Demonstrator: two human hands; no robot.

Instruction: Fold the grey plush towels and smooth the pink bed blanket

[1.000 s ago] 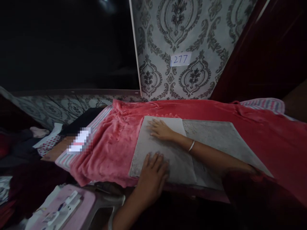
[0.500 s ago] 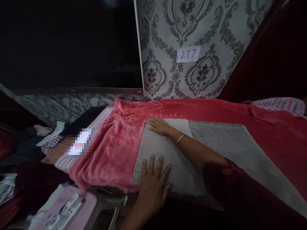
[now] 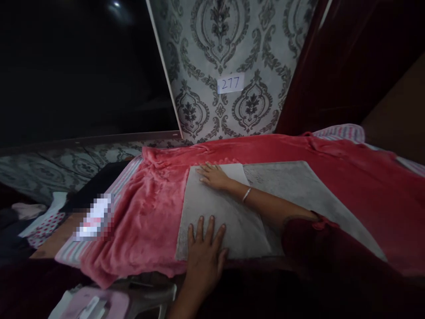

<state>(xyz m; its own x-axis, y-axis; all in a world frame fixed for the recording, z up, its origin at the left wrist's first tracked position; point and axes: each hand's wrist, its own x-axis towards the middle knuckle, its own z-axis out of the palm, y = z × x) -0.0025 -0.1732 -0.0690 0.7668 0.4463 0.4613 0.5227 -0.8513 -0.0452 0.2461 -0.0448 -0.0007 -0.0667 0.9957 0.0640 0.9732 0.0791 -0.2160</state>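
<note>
The cloth (image 3: pixel 239 226) lies beneath both spread, separate hands: right hand (image 3: pixel 213 177) at its far left, left hand (image 3: pixel 204 257) at its near edge.

The right forearm (image 3: pixel 268 203) hides some grey cloth (image 3: pixel 232 217); pixelation obscures a white item (image 3: pixel 97 216).

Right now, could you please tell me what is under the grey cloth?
The red blanket shows beside and beyond the grey cloth, so it probably continues beneath. The left hand and right hand lie on top; whatever is directly underneath is covered from view.
</note>
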